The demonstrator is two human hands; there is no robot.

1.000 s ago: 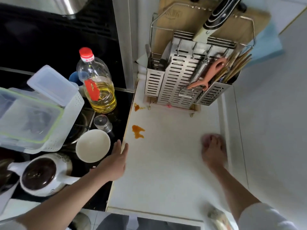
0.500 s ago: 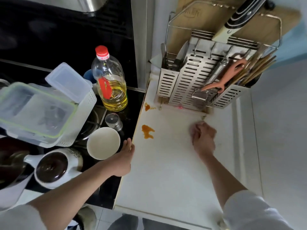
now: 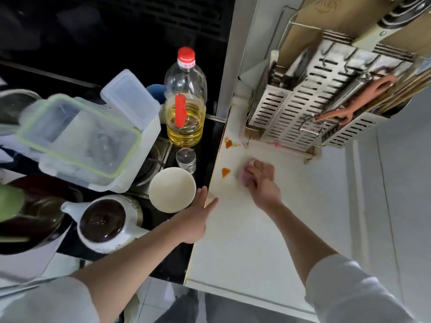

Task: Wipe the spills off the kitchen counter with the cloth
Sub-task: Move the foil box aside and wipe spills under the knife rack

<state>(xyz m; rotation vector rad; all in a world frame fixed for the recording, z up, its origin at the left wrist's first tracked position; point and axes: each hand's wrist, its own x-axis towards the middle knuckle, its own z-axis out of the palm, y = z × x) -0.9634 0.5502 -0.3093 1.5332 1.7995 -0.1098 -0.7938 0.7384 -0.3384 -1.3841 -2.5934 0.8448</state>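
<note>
Head view: on the white tabletop (image 3: 268, 241) the right hand (image 3: 262, 180) has its fingers curled round a crumpled pink cloth (image 3: 245, 174), pressing it down just at 3 o'clock of a small orange spill (image 3: 225, 171). A second orange spill (image 3: 229, 143) lies at 12 o'clock of the first, near the slotted steel utensil rack (image 3: 310, 117). The left hand (image 3: 193, 220) rests flat, fingers straight, on the tabletop's edge, beside a white round bowl (image 3: 172, 189).

Pale wall (image 3: 405, 183) rose right of the white counter (image 3: 268, 241); black hob (image 3: 177, 259) adjoined its left edge. Grey tiled floor (image 3: 158, 297) showed below. Lighting even, diffuse.
</note>
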